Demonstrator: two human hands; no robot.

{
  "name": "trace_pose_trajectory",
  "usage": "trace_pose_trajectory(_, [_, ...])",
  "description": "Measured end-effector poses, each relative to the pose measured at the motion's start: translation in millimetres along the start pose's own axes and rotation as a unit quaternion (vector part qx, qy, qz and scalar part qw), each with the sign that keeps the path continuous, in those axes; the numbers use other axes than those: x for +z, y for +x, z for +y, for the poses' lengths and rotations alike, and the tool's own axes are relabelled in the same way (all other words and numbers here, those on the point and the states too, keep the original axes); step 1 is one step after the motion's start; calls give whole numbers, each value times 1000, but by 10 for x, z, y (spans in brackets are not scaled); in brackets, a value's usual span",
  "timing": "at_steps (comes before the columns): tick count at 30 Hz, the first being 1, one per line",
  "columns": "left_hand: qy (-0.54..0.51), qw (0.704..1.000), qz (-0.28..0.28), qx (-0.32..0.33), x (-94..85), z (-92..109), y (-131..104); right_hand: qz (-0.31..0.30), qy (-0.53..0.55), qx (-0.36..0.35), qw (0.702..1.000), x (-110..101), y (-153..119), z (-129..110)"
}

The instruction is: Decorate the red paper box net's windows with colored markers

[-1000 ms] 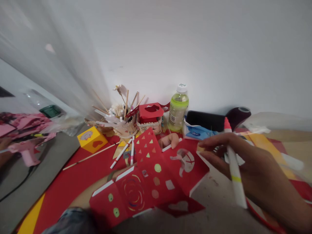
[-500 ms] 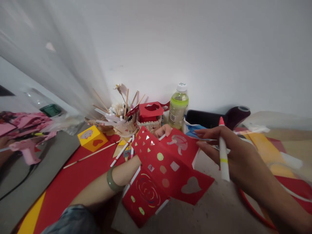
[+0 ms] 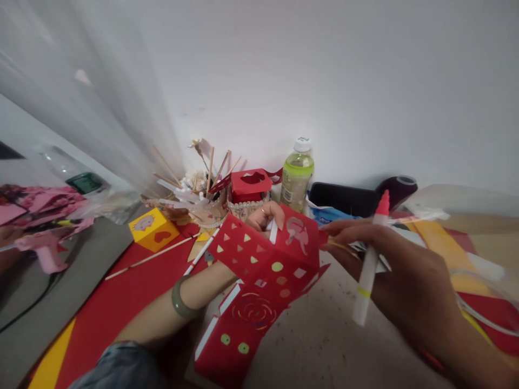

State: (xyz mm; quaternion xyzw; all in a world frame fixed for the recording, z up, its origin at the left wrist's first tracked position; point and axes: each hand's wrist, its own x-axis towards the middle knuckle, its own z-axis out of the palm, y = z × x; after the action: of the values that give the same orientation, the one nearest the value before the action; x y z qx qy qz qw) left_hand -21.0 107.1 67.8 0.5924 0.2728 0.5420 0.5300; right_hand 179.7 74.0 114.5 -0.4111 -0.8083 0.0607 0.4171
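Note:
My left hand, with a green bangle at the wrist, reaches behind a partly folded red paper box. Its curled fingers grip the upper edge by a white tab. Cut-out shapes cover the box: triangles, circles, a mushroom-like figure and a rose-like spiral, with white strips along some edges. My right hand keeps a white marker with a red end and a yellow band tucked between its fingers, tilted upright. Its thumb and fingertips meet at the box's right edge; whether they pinch the flap is hard to see.
Behind stand a bottle of green liquid, another red box and a basket of sticks. A yellow box sits left. At far left, another person's hand is by a pink glue gun. Paper sheets lie right.
The red box has turned and its right panel has folded back, hiding the heart cut-out. My right hand has moved left to the box's edge, with the marker still held.

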Motion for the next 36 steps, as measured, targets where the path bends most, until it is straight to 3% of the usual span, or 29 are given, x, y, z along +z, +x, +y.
trace_pose_trajectory(3, [-35,999,-15,8,79,40,-3,-27,-20,-70,997,21,-30,-43])
trace_pose_trajectory(10, [-23,999,-41,16,210,119,-87,-49,-72,-86,992,48,-55,-16])
trace_pose_trajectory(20, [-18,998,-61,-1,233,148,-131,-75,-94,-210,970,31,-16,21])
trace_pose_trajectory(24, [-15,998,-61,-14,252,161,-139,-91,-72,-196,974,52,-40,102])
trace_pose_trajectory(29, [10,998,-65,-21,235,128,-123,-104,-22,-108,988,24,-19,113])
trace_pose_trajectory(36, [41,997,-53,23,215,102,-107,-62,-12,-86,994,53,4,21])
